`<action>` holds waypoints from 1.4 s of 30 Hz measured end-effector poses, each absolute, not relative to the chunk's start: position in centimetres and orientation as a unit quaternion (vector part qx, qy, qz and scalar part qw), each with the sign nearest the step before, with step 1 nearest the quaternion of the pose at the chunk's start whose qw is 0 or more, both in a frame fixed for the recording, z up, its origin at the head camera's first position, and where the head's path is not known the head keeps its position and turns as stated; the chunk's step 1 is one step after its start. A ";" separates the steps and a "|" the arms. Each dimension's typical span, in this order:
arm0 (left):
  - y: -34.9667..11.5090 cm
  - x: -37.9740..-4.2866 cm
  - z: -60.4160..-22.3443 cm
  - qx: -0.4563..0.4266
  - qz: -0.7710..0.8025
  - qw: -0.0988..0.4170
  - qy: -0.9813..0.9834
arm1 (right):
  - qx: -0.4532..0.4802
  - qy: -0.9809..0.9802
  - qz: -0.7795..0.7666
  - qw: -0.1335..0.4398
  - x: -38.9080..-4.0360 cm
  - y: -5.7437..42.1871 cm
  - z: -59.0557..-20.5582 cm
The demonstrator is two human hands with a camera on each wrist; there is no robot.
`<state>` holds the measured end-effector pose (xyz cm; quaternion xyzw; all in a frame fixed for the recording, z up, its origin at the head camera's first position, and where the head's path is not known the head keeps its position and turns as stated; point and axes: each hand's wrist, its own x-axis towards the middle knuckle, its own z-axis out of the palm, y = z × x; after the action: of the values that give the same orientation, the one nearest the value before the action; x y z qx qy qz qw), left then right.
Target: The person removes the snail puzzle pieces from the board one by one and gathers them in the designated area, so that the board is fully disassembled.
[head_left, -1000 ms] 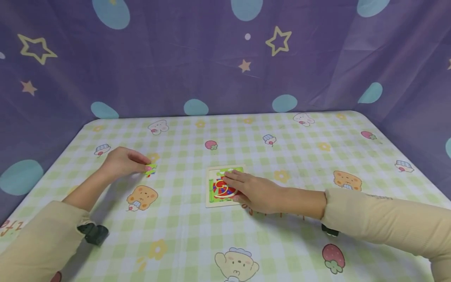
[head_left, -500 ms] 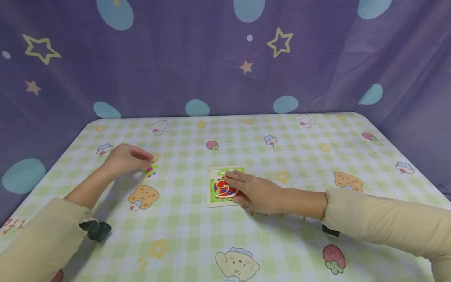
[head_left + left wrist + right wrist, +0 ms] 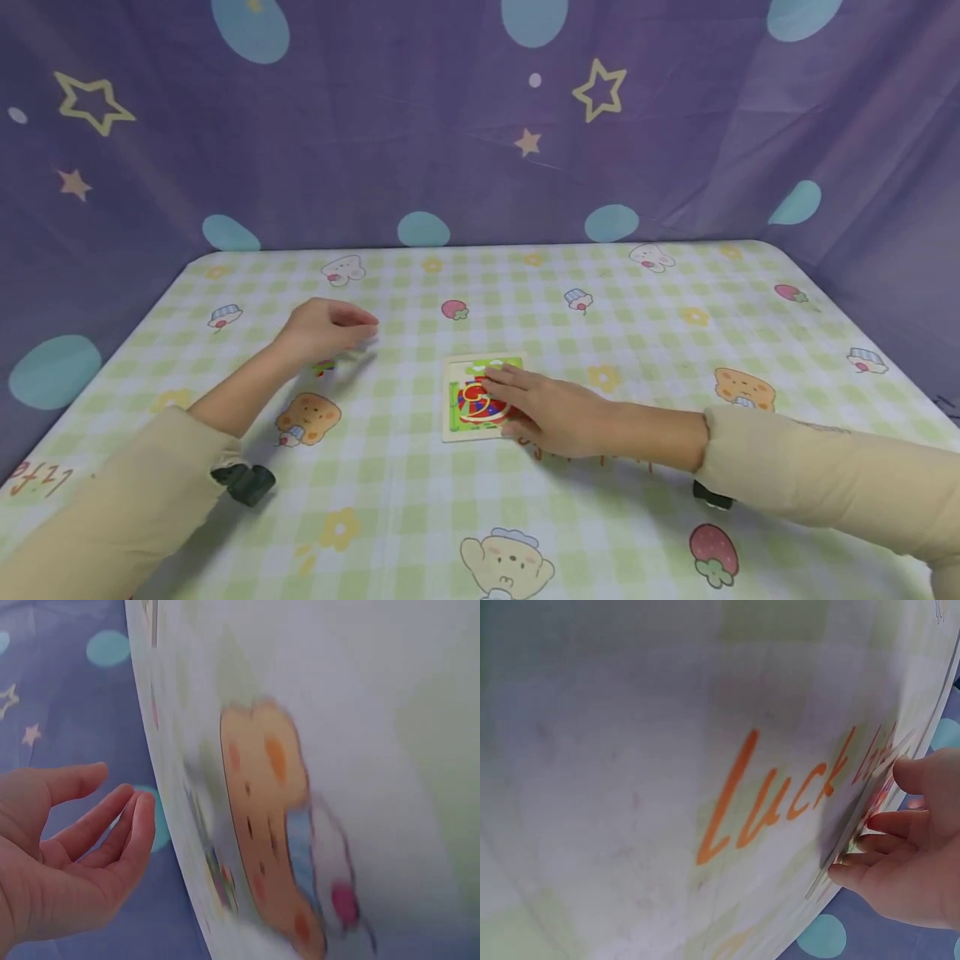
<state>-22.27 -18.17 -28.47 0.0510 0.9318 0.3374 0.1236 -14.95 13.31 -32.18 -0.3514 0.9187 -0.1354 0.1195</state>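
Resting on a small square picture puzzle (image 3: 468, 404), my right hand (image 3: 566, 414) has its fingers stretched over the right part of the picture. The puzzle has a pale wooden frame and a red, green and blue picture; my fingers hide part of it. My left hand (image 3: 326, 327) hovers above the table on the left, loosely bent and holding nothing, as the left wrist view shows too. A small colourful flat piece (image 3: 324, 367) lies on the table, partly hidden behind my left wrist. In the left wrist view the piece (image 3: 219, 881) is blurred.
A white and green checked tablecloth (image 3: 405, 500) with printed cartoon figures covers the table. Behind it hangs a purple curtain (image 3: 337, 150) with stars and blue spots. Dark straps or devices (image 3: 247, 483) sit at both wrists.
My left hand has let go of the small colourful piece, leaving it on the table, and has moved right and slightly away. My right hand stays on the puzzle.
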 end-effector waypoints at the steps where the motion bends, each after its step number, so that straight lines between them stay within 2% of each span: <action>1: -17.8 -22.2 -28.5 0.056 0.339 0.125 0.931 | -0.351 0.919 -0.133 0.119 -14.9 13.4 -32.1; 11: -14.2 -21.7 -29.2 0.068 0.343 0.144 0.926 | -0.357 0.920 -0.112 0.118 -14.9 14.4 -31.7; 26: -9.9 -20.3 -30.4 0.132 0.348 0.141 0.918 | -0.349 0.922 -0.107 0.126 -14.9 14.3 -31.7; 42: -7.8 -20.0 -30.3 0.083 0.356 0.180 0.913 | -0.357 0.920 -0.106 0.119 -14.9 14.3 -32.0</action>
<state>-19.95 -7.83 -30.33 0.0826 0.9132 0.3559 0.1803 -14.93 14.33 -31.99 -0.3570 0.9203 -0.1064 0.1193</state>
